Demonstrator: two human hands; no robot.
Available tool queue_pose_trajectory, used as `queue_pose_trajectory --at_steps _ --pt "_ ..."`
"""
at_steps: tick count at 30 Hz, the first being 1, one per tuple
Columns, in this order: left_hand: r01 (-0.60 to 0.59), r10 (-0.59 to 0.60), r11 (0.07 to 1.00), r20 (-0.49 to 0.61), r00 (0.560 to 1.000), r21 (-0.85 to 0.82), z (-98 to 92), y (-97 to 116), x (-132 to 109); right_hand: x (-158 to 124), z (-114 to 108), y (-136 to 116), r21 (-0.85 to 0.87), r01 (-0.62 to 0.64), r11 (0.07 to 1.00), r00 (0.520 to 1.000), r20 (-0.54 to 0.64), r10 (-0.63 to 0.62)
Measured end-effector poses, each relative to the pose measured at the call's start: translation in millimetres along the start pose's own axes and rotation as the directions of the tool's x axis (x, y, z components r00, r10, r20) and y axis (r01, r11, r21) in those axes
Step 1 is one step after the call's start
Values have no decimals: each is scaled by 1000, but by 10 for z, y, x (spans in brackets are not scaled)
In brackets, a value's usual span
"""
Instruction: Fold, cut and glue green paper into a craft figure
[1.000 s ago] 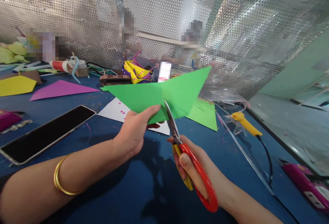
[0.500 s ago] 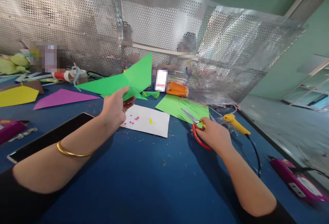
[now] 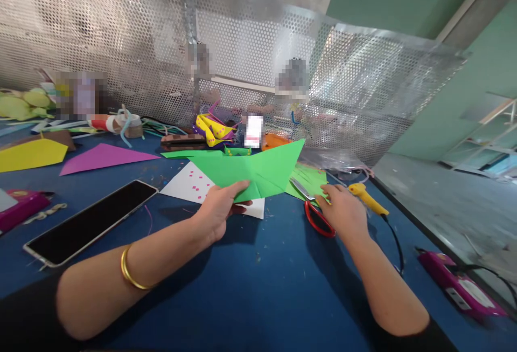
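My left hand (image 3: 220,206) pinches a green sheet (image 3: 246,171) at its lower edge, the thumb on top and the fingers beneath. The sheet is creased, with pointed ends, and is held above a white paper (image 3: 254,209) strewn with small pink pieces. On the right, my right hand (image 3: 345,209) has its fingers closed at the handles of a pair of scissors (image 3: 319,220) with a red grip. The scissors' blades (image 3: 301,187) point away and to the left, over a light green sheet (image 3: 309,177). My fingers partly hide the handles.
At left lie a phone (image 3: 92,222), a purple sheet (image 3: 105,159) and a yellow sheet (image 3: 32,155). A yellow glue gun (image 3: 367,198) with a cord lies close beside my right hand. Yellow folded crafts (image 3: 212,128) and a perforated metal screen (image 3: 250,34) stand behind.
My left hand has moved right and lowered the green sheet, now over the white paper. The scissors have turned slightly in my right hand, and their yellow handle part no longer shows.
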State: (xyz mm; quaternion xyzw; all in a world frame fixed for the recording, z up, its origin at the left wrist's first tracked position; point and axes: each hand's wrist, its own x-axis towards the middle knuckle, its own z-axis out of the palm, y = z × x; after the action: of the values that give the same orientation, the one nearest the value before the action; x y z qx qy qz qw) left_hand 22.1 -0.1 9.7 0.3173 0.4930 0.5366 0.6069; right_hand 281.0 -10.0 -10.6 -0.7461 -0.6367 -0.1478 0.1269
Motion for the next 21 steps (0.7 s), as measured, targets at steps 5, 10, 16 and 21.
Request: queue_pose_trajectory --at_steps 5,10,16,21 --pt "76 -77 997 29 997 24 57 -70 -247 -409 -264 -362 89 571 816 691 -588 -420" --pt "211 -210 977 84 974 -8 21 -185 -641 -812 -385 -572 -54 712 700 567 -544 -619" --pt "414 -412 910 126 902 15 -195 -433 -1017 -1175 -378 -596 -124 757 642 504 -514 -694" --pt "383 -753 638 438 490 668 -465 -193 -1208 -1493 -252 -560 5 748 664 599 -436 -671"
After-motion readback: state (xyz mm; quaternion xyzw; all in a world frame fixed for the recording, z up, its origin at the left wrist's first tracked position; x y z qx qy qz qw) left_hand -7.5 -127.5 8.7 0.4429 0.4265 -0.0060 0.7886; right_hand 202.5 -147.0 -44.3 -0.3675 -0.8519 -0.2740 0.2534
